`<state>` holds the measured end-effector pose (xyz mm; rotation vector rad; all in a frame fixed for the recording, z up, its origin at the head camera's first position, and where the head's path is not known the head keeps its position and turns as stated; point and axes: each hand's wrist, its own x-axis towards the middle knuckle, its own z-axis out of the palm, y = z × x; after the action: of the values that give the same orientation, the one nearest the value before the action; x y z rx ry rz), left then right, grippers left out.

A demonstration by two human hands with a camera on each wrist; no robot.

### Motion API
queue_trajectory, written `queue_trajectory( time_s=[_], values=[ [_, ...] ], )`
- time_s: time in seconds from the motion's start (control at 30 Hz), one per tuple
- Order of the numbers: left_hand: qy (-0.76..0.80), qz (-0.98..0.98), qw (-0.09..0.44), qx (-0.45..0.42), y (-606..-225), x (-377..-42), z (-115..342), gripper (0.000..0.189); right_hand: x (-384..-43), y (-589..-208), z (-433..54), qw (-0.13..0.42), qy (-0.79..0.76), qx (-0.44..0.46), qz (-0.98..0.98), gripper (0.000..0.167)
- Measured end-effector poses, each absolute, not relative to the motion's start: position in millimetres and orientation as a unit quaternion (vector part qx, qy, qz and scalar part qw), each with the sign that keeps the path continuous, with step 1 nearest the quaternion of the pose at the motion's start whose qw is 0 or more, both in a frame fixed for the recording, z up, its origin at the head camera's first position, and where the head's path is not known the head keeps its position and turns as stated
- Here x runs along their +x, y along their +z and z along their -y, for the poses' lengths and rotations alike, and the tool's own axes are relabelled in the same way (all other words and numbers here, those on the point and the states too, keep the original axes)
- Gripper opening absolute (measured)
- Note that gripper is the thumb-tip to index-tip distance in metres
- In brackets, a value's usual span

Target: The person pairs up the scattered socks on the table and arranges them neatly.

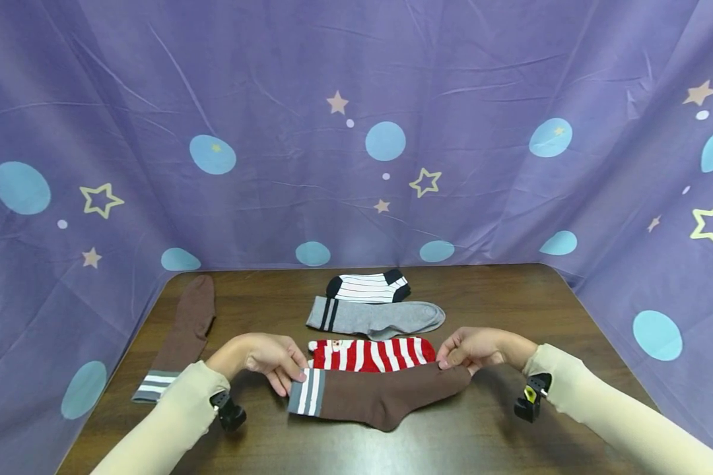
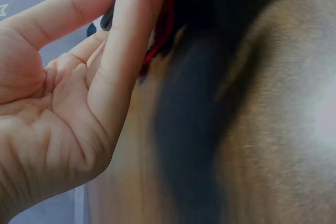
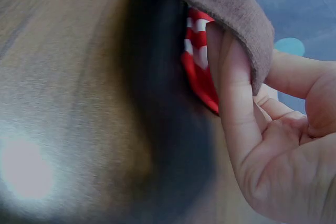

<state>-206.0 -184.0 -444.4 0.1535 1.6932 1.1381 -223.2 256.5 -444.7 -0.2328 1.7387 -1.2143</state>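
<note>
A brown sock [image 1: 386, 396] with a grey-and-white striped cuff stretches sideways between both hands in the head view. My left hand [image 1: 271, 361] pinches its cuff corner between thumb and fingers. At the toe end, my right hand [image 1: 472, 349] pinches the upper edge. The right wrist view shows the brown sock [image 3: 231, 19] draped over fingers of the right hand [image 3: 273, 140], with the thumb on its other side. In the left wrist view the left hand's [image 2: 79, 93] fingertips are cut off at the top. Directly behind the brown sock lies a red-and-white striped sock [image 1: 371, 354], partly covered.
Farther back on the wooden table [image 1: 493, 290] lie a grey sock [image 1: 380, 318] with black cuff bands and a white ankle sock [image 1: 365, 288] with black toe and heel. Another brown sock [image 1: 184, 323] lies at the left side. A purple curtain [image 1: 273, 132] surrounds the table's back and sides.
</note>
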Motion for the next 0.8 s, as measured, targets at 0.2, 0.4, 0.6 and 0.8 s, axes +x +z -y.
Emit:
queue_trajectory(
  time_s=[0.2,0.4,0.6,0.8],
  values=[
    [0.463,-0.721,0.513,0.046,-451.9,-201.2,182.1,0.008,-216.8,-454.6,-255.1,0.481,-0.504,-0.079,-0.713,0.008],
    [0.463,-0.733,0.498,0.028,-453.7,-201.9,181.7,0.007,-216.5,-463.9,-251.7,0.466,-0.51,-0.056,-0.721,0.009],
    [0.483,-0.738,0.471,0.011,-456.8,-204.3,179.8,0.005,-221.2,-471.4,-248.0,0.423,-0.541,-0.02,-0.726,0.015],
    [0.497,-0.74,0.452,-0.002,-462.7,-207.3,181.2,0.005,-226.2,-472.9,-245.3,0.406,-0.55,-0.013,-0.729,0.015]
  ],
)
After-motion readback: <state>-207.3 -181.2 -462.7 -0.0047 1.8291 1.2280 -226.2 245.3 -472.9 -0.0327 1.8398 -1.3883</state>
